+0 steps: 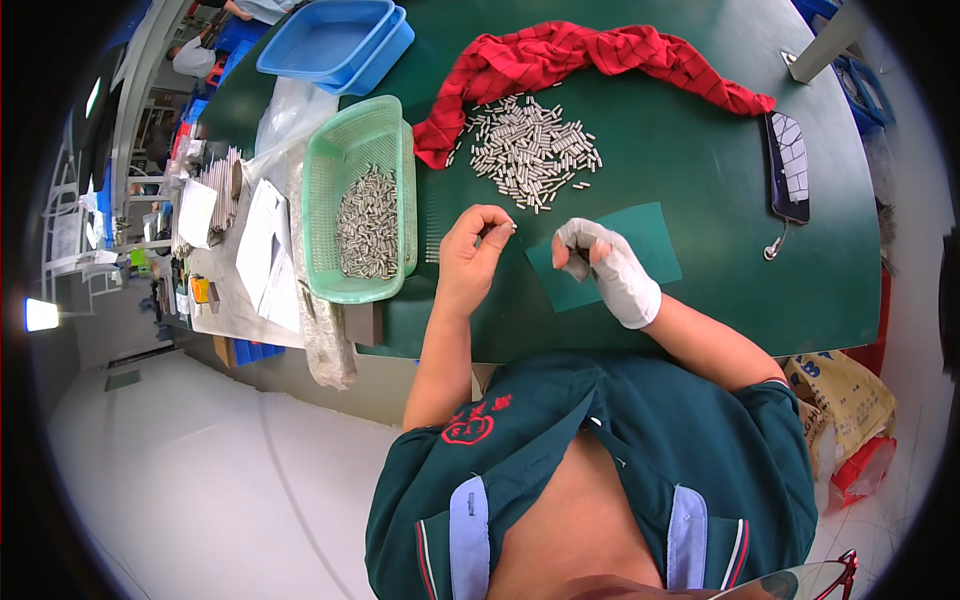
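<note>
Between the thumb and forefinger of my bare left hand [472,258] I pinch one small metal pin [514,226]. My right hand [612,272] wears a white glove with bare fingertips. Its fingers curl toward the thumb, and what they hold, if anything, is hidden. Beneath that hand lies a flat green sheet [642,238] on the green table [720,270]. Beyond my hands is a loose pile of short silvery metal pins [532,150]. More of the same pins [369,222] fill part of a light green plastic basket [325,150] to the left of my left hand.
A red checked cloth [590,50] curves around the pile's far side. Blue trays [330,40] are stacked at the far left. Papers [265,250] lie left of the basket. At the right edge sits a phone [790,165] with a cracked-looking pattern. Sacks [840,395] stand below the table.
</note>
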